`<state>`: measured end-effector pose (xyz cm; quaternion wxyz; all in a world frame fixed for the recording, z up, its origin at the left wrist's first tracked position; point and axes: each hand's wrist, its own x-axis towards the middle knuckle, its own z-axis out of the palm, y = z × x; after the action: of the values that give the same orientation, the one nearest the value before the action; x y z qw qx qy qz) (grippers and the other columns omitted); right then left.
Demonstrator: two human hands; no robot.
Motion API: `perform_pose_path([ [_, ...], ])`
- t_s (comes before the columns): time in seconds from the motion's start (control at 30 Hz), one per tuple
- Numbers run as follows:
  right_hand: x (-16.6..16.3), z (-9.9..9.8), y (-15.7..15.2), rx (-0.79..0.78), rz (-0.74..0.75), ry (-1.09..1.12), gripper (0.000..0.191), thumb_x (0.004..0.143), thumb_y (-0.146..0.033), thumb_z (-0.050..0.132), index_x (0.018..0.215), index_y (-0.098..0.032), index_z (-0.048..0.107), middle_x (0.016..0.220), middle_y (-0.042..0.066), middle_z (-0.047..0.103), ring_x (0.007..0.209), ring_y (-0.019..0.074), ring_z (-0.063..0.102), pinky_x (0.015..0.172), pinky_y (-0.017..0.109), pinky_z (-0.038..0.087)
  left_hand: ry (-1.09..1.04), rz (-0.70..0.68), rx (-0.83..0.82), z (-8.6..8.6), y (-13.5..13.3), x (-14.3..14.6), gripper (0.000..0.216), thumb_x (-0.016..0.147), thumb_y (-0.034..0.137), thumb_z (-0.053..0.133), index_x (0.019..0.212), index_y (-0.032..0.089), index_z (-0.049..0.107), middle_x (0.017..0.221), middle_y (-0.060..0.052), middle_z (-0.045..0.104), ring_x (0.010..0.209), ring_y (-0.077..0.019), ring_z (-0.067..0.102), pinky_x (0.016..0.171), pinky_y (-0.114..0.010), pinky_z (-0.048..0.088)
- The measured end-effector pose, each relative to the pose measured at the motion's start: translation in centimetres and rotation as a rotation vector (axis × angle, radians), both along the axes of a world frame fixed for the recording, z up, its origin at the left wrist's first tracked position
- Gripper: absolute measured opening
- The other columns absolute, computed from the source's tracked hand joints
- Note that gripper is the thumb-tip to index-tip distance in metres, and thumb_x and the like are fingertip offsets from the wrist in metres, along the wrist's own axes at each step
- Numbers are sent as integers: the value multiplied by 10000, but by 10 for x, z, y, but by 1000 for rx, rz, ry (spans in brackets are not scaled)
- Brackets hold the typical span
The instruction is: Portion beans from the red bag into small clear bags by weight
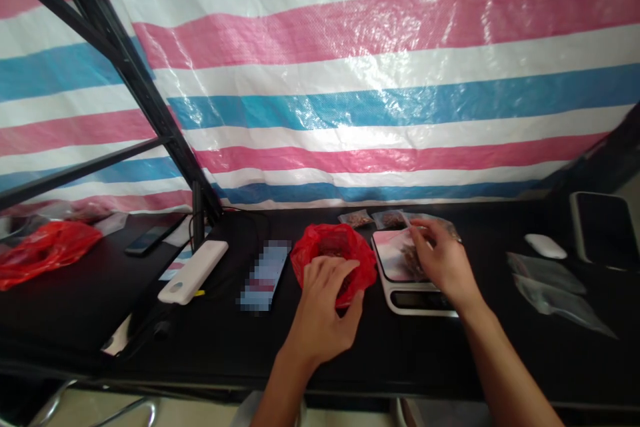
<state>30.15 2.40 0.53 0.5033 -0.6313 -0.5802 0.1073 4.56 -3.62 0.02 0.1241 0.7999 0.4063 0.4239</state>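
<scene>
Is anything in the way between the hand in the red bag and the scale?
Nothing visible stands between them. The left hand is at the red plastic bag, which sits right beside the kitchen scale. Only the right hand, reaching over the scale's top, covers part of it.

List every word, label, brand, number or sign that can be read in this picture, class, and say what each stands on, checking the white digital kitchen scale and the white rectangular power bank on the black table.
No text can be read with certainty.
The black display of the white digital kitchen scale: too dark to read.
The white rectangular power bank: no legible text.
The flat pixelated rectangle: blurred, unreadable.
</scene>
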Motion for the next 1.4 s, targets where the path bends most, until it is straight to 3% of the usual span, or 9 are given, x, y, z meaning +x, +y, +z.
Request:
perform_pose_path([
  [0.07, 4, -4, 2, 70, -66, -166, 443, 937, -532, 509, 1110, -185, 722, 982, 149, 789, 957, 337, 741, 916, 512, 530, 65, -38, 11, 0, 1, 2, 301, 918, 144, 586, 1187, 262, 651, 1143, -88, 688, 1127, -279, 571, 1032, -491, 457],
  [0.17, 8, 0, -2, 132, -117, -162, 464, 984, -508, 440, 1136, -181, 732, 1100, 158, 783, 1086, 333, 718, 1008, 507, 493, 98, -29, 26, -1, 2, 5, 258, 921, 120, 578, 1114, 260, 675, 1126, -77, 701, 1117, -275, 560, 1012, -484, 460],
  [0.33, 20, 11, -14, 121, -231, 71, 492, 1009, -518, 379, 1102, -191, 735, 1100, 139, 781, 1068, 300, 712, 938, 427, 515, 79, 24, 70, -5, 4, 6, 241, 943, 104, 550, 1070, 255, 688, 1038, -60, 706, 1058, -251, 558, 969, -452, 470],
  [0.53, 25, 10, -16, 103, -284, 177, 485, 997, -520, 384, 981, -195, 744, 1022, 126, 780, 1016, 298, 702, 897, 414, 495, 41, 54, 131, -8, 9, 7, 237, 953, 89, 538, 1021, 248, 701, 989, -48, 712, 1026, -236, 558, 954, -430, 471],
  [0.77, 22, 9, -14, 147, -301, -82, 483, 982, -507, 387, 922, -213, 766, 994, 134, 781, 1084, 352, 656, 1007, 521, 408, 14, 71, 205, -5, 9, 9, 249, 931, 63, 550, 982, 249, 707, 943, -38, 722, 986, -227, 576, 918, -413, 482],
  [0.87, 20, 9, -13, 152, -263, -132, 452, 979, -501, 406, 929, -228, 762, 986, 109, 789, 1076, 341, 662, 1042, 553, 362, 10, 82, 223, -5, 8, 9, 251, 927, 62, 549, 960, 250, 713, 929, -39, 725, 984, -232, 585, 907, -416, 486],
  [1.13, 19, 6, -11, 199, -66, -206, 290, 951, -444, 534, 906, -249, 744, 958, 65, 793, 958, 291, 699, 947, 465, 446, -65, 119, 264, -4, 13, 7, 260, 904, 27, 551, 924, 239, 701, 896, -39, 701, 936, -221, 580, 869, -408, 507],
  [1.4, 16, 4, -10, 134, -27, -295, 236, 930, -397, 573, 1009, -247, 737, 986, 59, 771, 985, 289, 686, 917, 447, 461, -86, 129, 278, -2, 13, 11, 260, 899, 21, 551, 907, 236, 698, 887, -36, 693, 926, -215, 585, 857, -392, 523],
])
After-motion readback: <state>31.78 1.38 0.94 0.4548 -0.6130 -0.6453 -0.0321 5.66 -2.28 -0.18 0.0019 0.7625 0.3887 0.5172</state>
